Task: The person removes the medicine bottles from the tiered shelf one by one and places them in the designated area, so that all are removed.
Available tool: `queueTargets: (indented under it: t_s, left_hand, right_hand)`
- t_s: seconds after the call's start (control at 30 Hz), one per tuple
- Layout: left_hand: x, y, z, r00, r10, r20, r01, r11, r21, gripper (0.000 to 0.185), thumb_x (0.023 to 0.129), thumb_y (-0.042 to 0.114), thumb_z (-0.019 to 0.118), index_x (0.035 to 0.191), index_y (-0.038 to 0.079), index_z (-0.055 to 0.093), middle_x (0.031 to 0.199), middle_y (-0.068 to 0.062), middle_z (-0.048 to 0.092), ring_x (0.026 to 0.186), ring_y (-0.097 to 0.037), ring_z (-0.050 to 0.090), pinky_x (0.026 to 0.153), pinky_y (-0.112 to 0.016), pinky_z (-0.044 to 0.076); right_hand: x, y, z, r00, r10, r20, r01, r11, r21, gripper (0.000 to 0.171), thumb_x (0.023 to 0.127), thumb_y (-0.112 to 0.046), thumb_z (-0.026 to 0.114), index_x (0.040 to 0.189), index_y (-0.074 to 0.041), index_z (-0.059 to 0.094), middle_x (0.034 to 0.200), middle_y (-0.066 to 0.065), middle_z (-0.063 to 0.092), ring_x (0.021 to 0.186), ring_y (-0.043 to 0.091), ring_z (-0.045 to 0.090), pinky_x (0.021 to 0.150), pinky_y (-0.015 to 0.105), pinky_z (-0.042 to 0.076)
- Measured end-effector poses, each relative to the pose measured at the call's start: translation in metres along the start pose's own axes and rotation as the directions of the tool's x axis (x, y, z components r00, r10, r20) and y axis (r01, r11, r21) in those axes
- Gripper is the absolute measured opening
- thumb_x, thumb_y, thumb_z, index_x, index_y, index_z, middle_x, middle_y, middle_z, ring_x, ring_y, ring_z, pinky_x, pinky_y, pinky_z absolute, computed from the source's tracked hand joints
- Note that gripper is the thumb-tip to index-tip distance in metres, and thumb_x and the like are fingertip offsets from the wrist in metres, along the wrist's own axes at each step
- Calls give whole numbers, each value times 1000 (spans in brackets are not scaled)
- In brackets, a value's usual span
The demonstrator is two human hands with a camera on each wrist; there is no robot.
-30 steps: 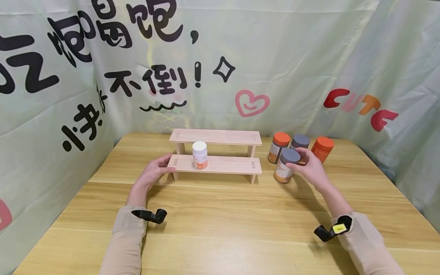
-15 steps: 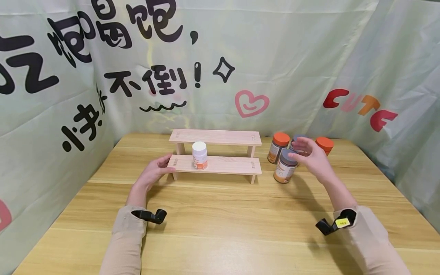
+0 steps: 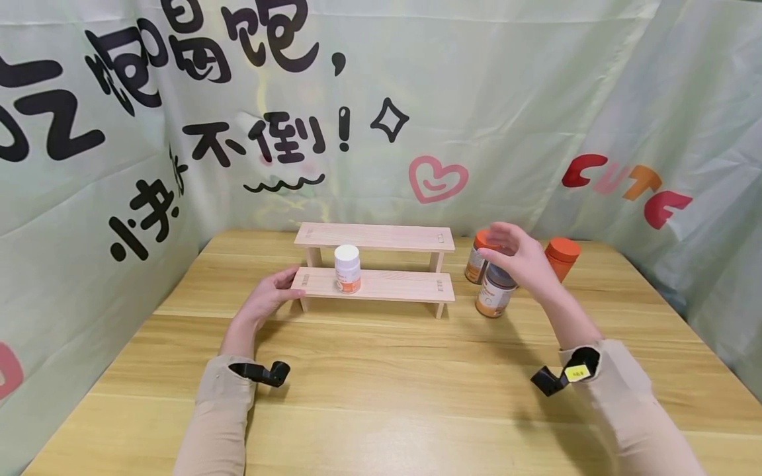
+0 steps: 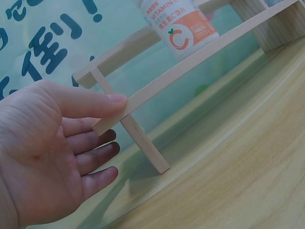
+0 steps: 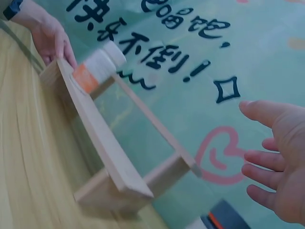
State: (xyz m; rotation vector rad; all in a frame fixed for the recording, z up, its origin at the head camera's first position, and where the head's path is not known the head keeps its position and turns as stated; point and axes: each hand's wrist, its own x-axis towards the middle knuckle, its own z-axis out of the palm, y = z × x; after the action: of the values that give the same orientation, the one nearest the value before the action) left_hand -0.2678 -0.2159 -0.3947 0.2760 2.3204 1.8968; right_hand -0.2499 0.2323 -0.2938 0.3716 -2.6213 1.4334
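Observation:
A two-tier wooden rack point(image 3: 381, 285) stands mid-table with a white-lidded vitamin bottle point(image 3: 347, 269) on its lower shelf. My left hand point(image 3: 280, 289) rests at the shelf's left end, the thumb point(image 4: 107, 101) lying on the board's corner and the other fingers straight below it. My right hand point(image 3: 506, 246) hovers open, fingers spread, above a grey-lidded bottle point(image 3: 493, 296) right of the rack, holding nothing. In the right wrist view the right hand point(image 5: 271, 152) is open beside the rack point(image 5: 105, 152).
Two orange-lidded bottles point(image 3: 475, 260) point(image 3: 560, 257) stand behind the grey-lidded one; another bottle is mostly hidden behind my right hand. Printed fabric walls point(image 3: 536, 99) enclose the wooden table point(image 3: 387, 383) at the back and both sides.
My right hand has let go of the grey-lidded bottle, which stays on the table, and risen up and left with fingers spread. The left hand has not moved.

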Motion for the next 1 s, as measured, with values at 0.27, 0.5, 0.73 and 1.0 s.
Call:
queueTargets:
  t_s: [0.27, 0.5, 0.73, 1.0]
  left_hand:
    - [1, 0, 0, 1000, -1, -3, 1, 1000, 9, 72, 86, 3, 62, 144, -7, 21, 148, -23, 22, 134, -35, 25, 109, -44, 21]
    - [1, 2, 1, 1000, 2, 2, -2, 1000, 12, 72, 86, 3, 62, 144, -8, 19, 149, -24, 20, 135, -35, 23, 109, -44, 19]
    - [-1, 1, 0, 998, 56, 16, -57, 998, 19, 82, 82, 20, 70, 143, -7, 22, 147, -25, 24, 134, -34, 27, 108, -42, 23]
    - [-1, 2, 0, 1000, 6, 1, -6, 1000, 14, 74, 85, 7, 64, 144, -6, 21, 148, -24, 22, 134, -35, 24, 109, -44, 20]
  right_hand:
    - [14, -18, 28, 993, -90, 71, 84, 994, 75, 63, 88, -23, 64, 139, 0, 34, 132, 18, 49, 121, 32, 44, 100, 45, 36]
    - [28, -33, 60, 982, -151, 113, 138, 983, 121, 59, 85, -17, 68, 135, 0, 40, 127, 16, 53, 119, 28, 47, 101, 42, 35]
    - [37, -44, 97, 970, -178, 163, 145, 970, 196, 61, 83, -11, 69, 134, 4, 40, 126, 20, 53, 117, 31, 48, 100, 47, 35]
    - [45, -49, 136, 966, -165, 199, 112, 961, 254, 63, 81, -11, 72, 134, 2, 42, 126, 18, 53, 116, 30, 49, 97, 42, 39]
